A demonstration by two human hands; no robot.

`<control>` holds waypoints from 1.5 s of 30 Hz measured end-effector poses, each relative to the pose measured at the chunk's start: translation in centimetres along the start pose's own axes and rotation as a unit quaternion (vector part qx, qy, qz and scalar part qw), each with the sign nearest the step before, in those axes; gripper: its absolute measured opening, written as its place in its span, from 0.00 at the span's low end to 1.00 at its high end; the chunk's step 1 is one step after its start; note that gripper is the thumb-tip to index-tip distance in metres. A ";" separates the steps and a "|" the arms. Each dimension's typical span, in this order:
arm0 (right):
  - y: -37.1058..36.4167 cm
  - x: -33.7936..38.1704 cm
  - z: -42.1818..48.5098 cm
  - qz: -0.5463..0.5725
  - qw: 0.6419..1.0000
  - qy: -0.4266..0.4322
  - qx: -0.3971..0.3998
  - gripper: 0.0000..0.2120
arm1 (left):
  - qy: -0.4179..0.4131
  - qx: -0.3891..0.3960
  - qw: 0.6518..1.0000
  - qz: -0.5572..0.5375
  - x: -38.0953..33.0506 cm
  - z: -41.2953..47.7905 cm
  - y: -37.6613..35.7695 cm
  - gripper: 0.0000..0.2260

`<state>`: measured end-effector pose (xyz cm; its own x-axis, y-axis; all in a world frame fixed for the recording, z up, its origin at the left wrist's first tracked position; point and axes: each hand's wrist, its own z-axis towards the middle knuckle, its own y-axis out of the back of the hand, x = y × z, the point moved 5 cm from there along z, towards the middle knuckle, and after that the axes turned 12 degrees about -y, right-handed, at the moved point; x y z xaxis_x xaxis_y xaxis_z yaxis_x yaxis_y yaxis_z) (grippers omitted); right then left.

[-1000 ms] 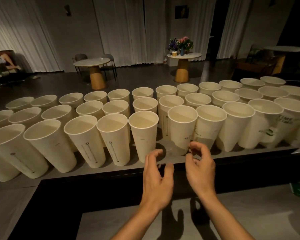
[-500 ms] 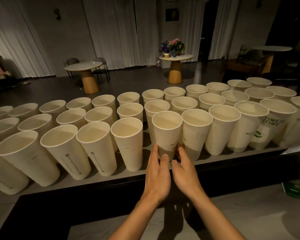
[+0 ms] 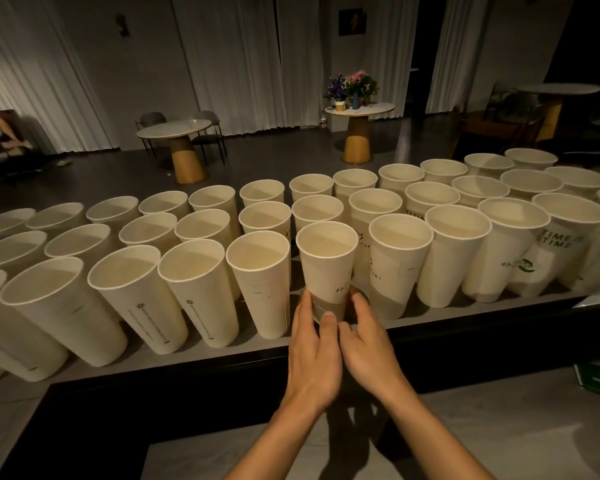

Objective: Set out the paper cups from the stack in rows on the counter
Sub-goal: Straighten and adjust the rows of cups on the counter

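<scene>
Upright paper cup [image 3: 326, 268] in the nearest of three rows of cups [image 3: 201, 233] on the grey worktop [image 3: 194, 358], close to its front edge; its base is hidden behind the hands, so contact with the surface cannot be judged. The left hand [image 3: 314, 351] and right hand [image 3: 369, 341] grasp the cup's lower part from either side, fingers curled round it, the hands touching each other just below it. Behind, a round table [image 3: 361, 109] bears flowers [image 3: 352, 84].

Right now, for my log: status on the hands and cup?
Left hand, right hand both gripping cup base. Cup upright, front row. Neighbouring cups tight either side.
</scene>
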<state>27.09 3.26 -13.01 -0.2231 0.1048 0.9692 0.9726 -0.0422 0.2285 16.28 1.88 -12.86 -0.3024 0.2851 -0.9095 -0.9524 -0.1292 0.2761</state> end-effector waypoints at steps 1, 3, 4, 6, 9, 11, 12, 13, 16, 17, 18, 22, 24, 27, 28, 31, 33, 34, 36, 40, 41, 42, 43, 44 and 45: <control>0.1 0.1 -0.1 -0.002 1.000 -0.001 0.007 0.26 | 0.002 0.002 1.000 0.000 -0.2 -0.1 0.0 0.24; 0.4 0.0 -0.5 -0.016 1.000 -0.006 0.017 0.26 | 0.011 0.006 1.000 0.012 -0.7 -0.7 -0.1 0.23; 0.6 -0.1 -0.7 -0.022 1.000 -0.009 0.012 0.25 | 0.014 0.004 1.000 0.022 -0.8 -1.0 -0.2 0.23; 1.9 -0.5 -1.4 -0.025 0.999 -0.002 -0.028 0.21 | 0.023 -0.014 0.999 0.046 -0.7 -1.8 -0.4 0.24; 4.8 -0.9 -2.4 0.005 0.990 0.030 -0.135 0.11 | 0.024 -0.035 0.997 0.070 -1.0 -2.6 -0.7 0.18; 6.9 -0.9 -2.6 0.038 0.979 0.040 -0.196 0.08 | 0.019 -0.016 0.997 0.074 -1.4 -2.8 -1.5 0.11; 7.8 -0.9 -2.4 0.050 0.973 0.039 -0.220 0.07 | 0.008 0.000 0.997 0.077 -1.6 -2.7 -2.0 0.10; 9.0 -1.1 -2.2 0.054 0.969 0.036 -0.240 0.07 | -0.002 0.019 0.997 0.079 -2.0 -2.5 -2.9 0.11; 10.4 -1.3 -1.0 0.048 0.970 0.018 -0.238 0.13 | -0.022 0.069 0.994 0.076 -3.0 -1.7 -4.7 0.20; 10.7 -1.3 -0.6 0.041 0.974 0.011 -0.224 0.16 | -0.025 0.078 0.994 0.069 -3.4 -1.4 -5.4 0.23; 10.6 -1.3 -0.3 0.030 0.978 0.005 -0.205 0.19 | -0.025 0.084 0.994 0.062 -3.6 -1.1 -5.9 0.26; 10.0 -1.7 0.8 0.017 0.992 -0.008 -0.123 0.23 | -0.017 0.092 0.995 0.041 -4.1 -0.6 -7.4 0.27; 9.7 -1.9 1.0 0.018 0.995 -0.004 -0.100 0.24 | -0.019 0.092 0.995 0.041 -4.0 -0.5 -7.8 0.27; 10.4 -2.0 0.7 0.017 0.993 0.005 -0.117 0.22 | -0.026 0.078 0.995 0.051 -3.8 -0.5 -8.0 0.27; 11.0 -2.0 0.5 0.017 0.990 0.008 -0.141 0.20 | -0.028 0.066 0.996 0.055 -3.7 -0.5 -7.9 0.26; 13.6 -2.4 -0.4 0.036 0.972 0.020 -0.233 0.14 | -0.034 0.045 0.996 0.075 -3.7 -1.1 -8.0 0.22; 15.3 -2.6 -0.6 0.049 0.959 0.024 -0.278 0.12 | -0.040 0.054 0.994 0.083 -3.9 -1.4 -8.7 0.20; 16.1 -2.7 -0.6 0.054 0.955 0.021 -0.291 0.12 | -0.044 0.067 0.993 0.083 -4.0 -1.5 -9.2 0.19; 17.1 -2.8 0.0 0.058 0.957 0.008 -0.285 0.15 | -0.054 0.103 0.990 0.077 -4.6 -1.4 -10.6 0.22; 17.3 -3.0 1.6 0.046 0.972 -0.014 -0.231 0.24 | -0.047 0.144 0.987 0.046 -5.0 -0.5 -12.7 0.27; 17.1 -3.0 1.8 0.047 0.974 -0.015 -0.222 0.25 | -0.041 0.145 0.988 0.038 -4.9 -0.3 -12.8 0.28; 17.2 -2.9 2.0 0.049 0.975 -0.010 -0.217 0.25 | -0.038 0.148 0.988 0.032 -4.9 0.1 -13.2 0.28; 17.2 -2.8 2.2 0.049 0.976 -0.005 -0.211 0.24 | -0.035 0.149 0.988 0.026 -4.9 0.3 -13.4 0.28; 17.1 -2.6 2.4 0.049 0.978 -0.001 -0.204 0.23 | -0.032 0.148 0.988 0.024 -4.8 0.6 -13.6 0.28; 17.0 -2.6 2.6 0.047 0.978 -0.001 -0.201 0.22 | -0.030 0.148 0.988 0.021 -4.9 0.8 -13.7 0.28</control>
<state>44.40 4.83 -11.84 -0.1324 0.0838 0.9876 0.8844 -0.4399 0.1559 30.75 3.07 -11.97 -0.3349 0.3425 -0.8778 -0.9063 0.1380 0.3996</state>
